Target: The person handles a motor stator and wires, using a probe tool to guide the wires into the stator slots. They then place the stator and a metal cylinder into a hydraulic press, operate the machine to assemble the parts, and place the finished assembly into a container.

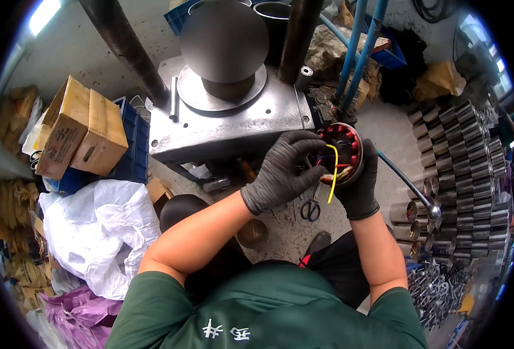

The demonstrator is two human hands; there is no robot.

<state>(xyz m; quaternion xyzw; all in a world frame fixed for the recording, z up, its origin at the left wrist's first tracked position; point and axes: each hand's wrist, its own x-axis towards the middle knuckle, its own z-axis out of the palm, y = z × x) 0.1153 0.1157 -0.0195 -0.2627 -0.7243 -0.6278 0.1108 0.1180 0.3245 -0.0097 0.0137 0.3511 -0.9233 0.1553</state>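
A motor stator [357,152], a round metal shell with red-insulated windings around its inside, is held up right of the press table. My gloved right hand [361,192] wraps its outer wall from the right and below. At its left side is my gloved left hand [286,171], fingers curled and closed on the thin wires at the stator's opening; the exact pinch is partly hidden. A yellow wire [335,174] arcs out of the opening past the left fingertips and hangs down in front. Both gloves are dark grey.
Ahead stands a press with a steel table [239,127] and dark columns. A rod with a ball end [434,213] juts out at right, before stacked metal cylinders [466,174]. Scissors [310,210] lie below my hands. Cardboard boxes [97,134] and a white sack [97,232] sit left.
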